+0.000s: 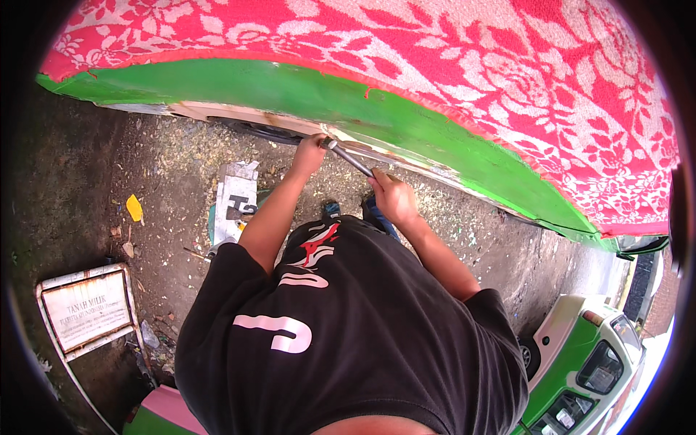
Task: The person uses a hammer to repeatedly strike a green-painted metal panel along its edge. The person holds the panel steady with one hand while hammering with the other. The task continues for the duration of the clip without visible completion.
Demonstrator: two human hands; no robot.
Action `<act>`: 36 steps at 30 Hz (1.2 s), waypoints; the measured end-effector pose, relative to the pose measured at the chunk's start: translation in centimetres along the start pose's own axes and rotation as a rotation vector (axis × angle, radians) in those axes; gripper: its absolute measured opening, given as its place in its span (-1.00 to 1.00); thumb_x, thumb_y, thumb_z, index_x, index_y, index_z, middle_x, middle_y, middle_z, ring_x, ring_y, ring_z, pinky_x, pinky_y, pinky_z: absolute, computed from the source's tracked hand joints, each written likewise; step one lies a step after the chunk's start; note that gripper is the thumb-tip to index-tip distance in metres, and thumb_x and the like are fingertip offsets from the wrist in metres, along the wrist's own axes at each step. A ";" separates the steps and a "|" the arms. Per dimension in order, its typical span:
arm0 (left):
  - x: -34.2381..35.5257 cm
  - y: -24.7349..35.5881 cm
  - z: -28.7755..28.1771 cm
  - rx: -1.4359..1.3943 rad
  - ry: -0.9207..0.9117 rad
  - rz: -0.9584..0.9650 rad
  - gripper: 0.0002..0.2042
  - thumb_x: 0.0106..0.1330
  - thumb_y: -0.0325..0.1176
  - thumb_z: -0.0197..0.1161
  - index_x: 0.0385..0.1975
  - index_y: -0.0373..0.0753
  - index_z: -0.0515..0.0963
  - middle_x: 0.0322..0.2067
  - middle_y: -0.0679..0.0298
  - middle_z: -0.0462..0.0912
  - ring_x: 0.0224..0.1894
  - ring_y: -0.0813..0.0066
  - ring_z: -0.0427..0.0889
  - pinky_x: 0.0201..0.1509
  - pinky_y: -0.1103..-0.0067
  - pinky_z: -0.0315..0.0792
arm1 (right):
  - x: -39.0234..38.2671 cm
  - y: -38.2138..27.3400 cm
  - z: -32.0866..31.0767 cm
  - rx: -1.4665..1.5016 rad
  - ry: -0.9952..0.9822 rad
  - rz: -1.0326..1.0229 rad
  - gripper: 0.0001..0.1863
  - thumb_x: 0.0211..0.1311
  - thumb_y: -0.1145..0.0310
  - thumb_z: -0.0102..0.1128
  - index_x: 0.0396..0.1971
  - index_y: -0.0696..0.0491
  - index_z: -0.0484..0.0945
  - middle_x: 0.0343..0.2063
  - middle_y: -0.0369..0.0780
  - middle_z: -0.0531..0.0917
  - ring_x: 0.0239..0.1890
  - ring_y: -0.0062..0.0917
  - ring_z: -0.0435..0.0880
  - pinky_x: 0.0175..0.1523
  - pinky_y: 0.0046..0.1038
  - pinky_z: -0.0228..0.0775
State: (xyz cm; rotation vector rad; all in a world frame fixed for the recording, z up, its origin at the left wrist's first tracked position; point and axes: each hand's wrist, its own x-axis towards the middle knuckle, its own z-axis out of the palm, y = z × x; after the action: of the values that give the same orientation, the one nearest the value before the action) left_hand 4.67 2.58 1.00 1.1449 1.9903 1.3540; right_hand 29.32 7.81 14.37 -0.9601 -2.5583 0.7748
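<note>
In my right hand (396, 197) is the grey handle of a hammer (353, 159), gripped near its lower end. The hammer's head meets or overlaps the fingers of my left hand (311, 154), beside the lower edge of a green vehicle body (304, 90). My left fingers are curled closed against that edge; whatever they hold is hidden. Along the lower body runs a pale, scraped strip (362, 140) with rusty, bare-looking patches. A red and white floral cloth (464, 58) lies over the vehicle above the green panel.
Part of a tyre (264, 132) shows under the vehicle. Pale flakes litter the ground (170, 167). A whitish sheet (235, 190) with small tools lies left of my feet. Further left are a yellow scrap (134, 208) and a framed sign (85, 308). A green-white van (591, 370) stands lower right.
</note>
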 end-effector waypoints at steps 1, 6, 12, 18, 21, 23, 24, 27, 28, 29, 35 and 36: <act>-0.3 -0.8 -0.2 0.018 -0.038 -0.116 -0.88 0.25 -0.42 0.21 -0.26 -0.23 0.59 -0.40 0.03 0.64 -0.29 0.18 0.68 -0.19 0.39 0.49 | 0.1 0.8 0.5 0.008 -0.010 0.011 -0.73 0.32 0.22 0.16 -0.07 0.03 0.56 -0.44 0.02 0.65 -0.45 -0.01 0.64 -0.41 -0.14 0.47; -2.4 -3.9 -0.3 -0.155 0.086 0.199 -0.87 0.18 -0.58 0.27 -0.29 -0.26 0.61 -0.23 0.16 0.69 -0.12 0.30 0.68 0.01 0.48 0.51 | 0.1 -1.5 -2.0 0.247 0.143 0.068 -0.73 0.31 0.30 0.19 -0.07 0.12 0.57 -0.50 0.05 0.63 -0.46 -0.04 0.65 -0.38 -0.17 0.47; -2.2 -1.0 -0.6 -0.134 0.092 0.232 -0.80 0.16 -0.63 0.26 -0.22 -0.24 0.60 -0.18 0.17 0.69 -0.08 0.27 0.67 0.05 0.49 0.50 | 0.4 -0.6 -3.5 0.300 0.200 0.219 -0.66 0.35 0.26 0.18 -0.03 0.19 0.57 -0.63 -0.03 0.58 -0.61 -0.35 0.62 -0.43 -0.38 0.42; -2.1 -0.5 -0.7 -0.089 0.078 0.196 -0.80 0.17 -0.62 0.27 -0.22 -0.24 0.60 -0.19 0.16 0.69 -0.10 0.26 0.68 0.02 0.49 0.51 | -0.5 -0.2 -3.5 0.290 0.164 0.274 -0.70 0.35 0.28 0.18 -0.04 0.15 0.60 -0.65 -0.12 0.53 -0.60 -0.63 0.45 -0.43 -0.47 0.35; -2.1 -0.8 -0.5 -0.085 0.094 0.194 -0.81 0.18 -0.60 0.27 -0.22 -0.24 0.60 -0.20 0.16 0.69 -0.12 0.26 0.68 0.01 0.49 0.51 | -0.8 0.1 -2.7 0.301 0.187 0.263 -0.70 0.35 0.29 0.19 -0.05 0.16 0.60 -0.65 -0.12 0.54 -0.60 -0.64 0.45 -0.43 -0.48 0.35; -2.0 -1.0 -0.4 -0.087 0.111 0.174 -0.82 0.19 -0.58 0.27 -0.23 -0.24 0.60 -0.21 0.16 0.69 -0.12 0.26 0.68 0.00 0.49 0.51 | -1.0 0.1 -2.5 0.308 0.186 0.249 -0.69 0.34 0.26 0.18 -0.07 0.16 0.58 -0.58 0.01 0.59 -0.57 -0.23 0.62 -0.41 -0.35 0.41; -1.9 -1.1 -0.4 -0.084 0.113 0.176 -0.83 0.19 -0.58 0.27 -0.23 -0.24 0.60 -0.22 0.16 0.70 -0.13 0.27 0.68 0.00 0.49 0.51 | -1.0 0.2 -2.5 0.301 0.173 0.257 -0.69 0.34 0.26 0.18 -0.07 0.16 0.58 -0.59 0.01 0.59 -0.58 -0.23 0.62 -0.41 -0.35 0.41; -1.8 -1.2 -0.5 -0.091 0.120 0.188 -0.85 0.20 -0.57 0.27 -0.25 -0.24 0.61 -0.22 0.17 0.70 -0.14 0.28 0.68 -0.01 0.49 0.51 | -1.0 0.0 -2.7 0.292 0.149 0.275 -0.70 0.34 0.27 0.19 -0.06 0.16 0.59 -0.62 -0.04 0.57 -0.59 -0.37 0.57 -0.42 -0.38 0.39; -1.8 -1.1 -0.5 -0.105 0.122 0.195 -0.86 0.20 -0.56 0.27 -0.25 -0.24 0.61 -0.23 0.17 0.70 -0.14 0.28 0.68 -0.01 0.50 0.51 | -1.0 -0.1 -2.7 0.297 0.153 0.279 -0.70 0.33 0.29 0.20 -0.06 0.16 0.59 -0.64 -0.08 0.55 -0.60 -0.49 0.51 -0.42 -0.43 0.38; -1.7 -1.1 -0.5 -0.119 0.125 0.203 -0.86 0.20 -0.56 0.27 -0.25 -0.24 0.61 -0.23 0.17 0.69 -0.14 0.29 0.68 -0.01 0.50 0.51 | -1.0 -0.3 -2.7 0.302 0.158 0.283 -0.71 0.33 0.30 0.21 -0.06 0.16 0.59 -0.66 -0.12 0.54 -0.60 -0.62 0.45 -0.43 -0.47 0.36; -1.7 -0.9 -0.4 -0.098 0.125 0.192 -0.85 0.20 -0.57 0.27 -0.25 -0.25 0.60 -0.24 0.16 0.69 -0.16 0.31 0.68 -0.03 0.53 0.51 | -0.7 -0.6 -2.8 0.297 0.133 0.255 -0.69 0.35 0.25 0.18 -0.05 0.13 0.58 -0.62 -0.01 0.58 -0.60 -0.22 0.61 -0.42 -0.31 0.41; -1.7 -0.7 -0.4 -0.104 0.119 0.176 -0.86 0.21 -0.56 0.28 -0.25 -0.25 0.61 -0.23 0.18 0.70 -0.15 0.33 0.68 -0.02 0.53 0.50 | -0.6 -0.7 -2.7 0.291 0.132 0.242 -0.69 0.35 0.25 0.17 -0.05 0.13 0.58 -0.60 -0.01 0.59 -0.58 -0.21 0.62 -0.42 -0.31 0.42</act>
State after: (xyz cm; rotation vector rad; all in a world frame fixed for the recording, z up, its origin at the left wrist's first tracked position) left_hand 5.02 0.84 0.36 1.2416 1.9103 1.6298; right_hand 30.63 8.00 16.93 -1.1904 -2.1658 1.0751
